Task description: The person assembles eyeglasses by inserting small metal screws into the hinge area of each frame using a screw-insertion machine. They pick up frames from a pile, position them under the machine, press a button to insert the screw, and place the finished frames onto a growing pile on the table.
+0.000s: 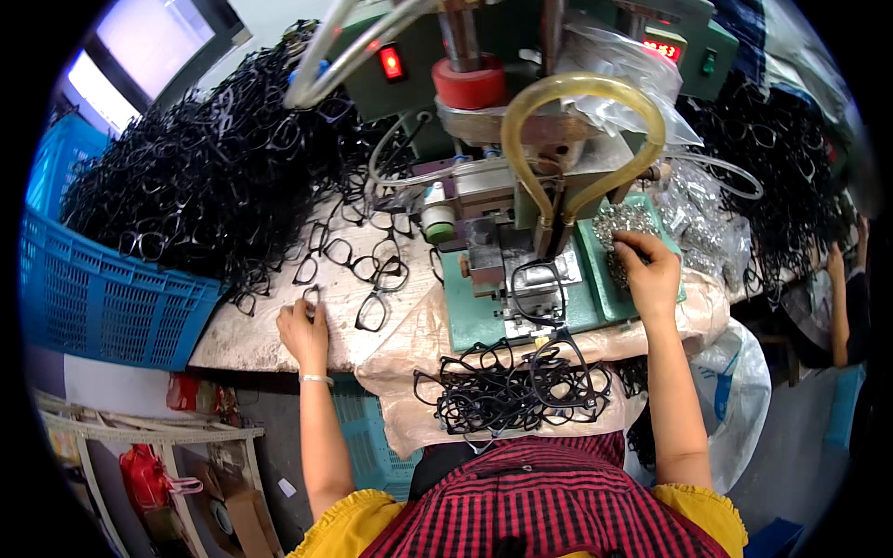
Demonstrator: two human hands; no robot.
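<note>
My left hand (303, 331) is at the left of the worktable, its fingers closed on a black eyeglass frame (313, 296), of which only a small part shows. Other black eyeglass frames (373, 312) lie loose beside it. My right hand (654, 277) reaches into a green tray (595, 265) of small metal parts (625, 221), thumb and fingers pinched together at the edge of the pile. What they pinch is too small to make out. Between my hands stands a green press machine with a metal fixture (493, 270); one black eyeglass frame (538, 292) sits at the fixture under the press head.
A big heap of black eyeglass frames (214, 177) rises behind a blue crate (112, 298) at left. More frames (512, 391) pile up before my apron. A yellowish hose (584, 86) loops over the fixture. Plastic bags (702, 219) lie at right, where another person's arm (838, 307) shows.
</note>
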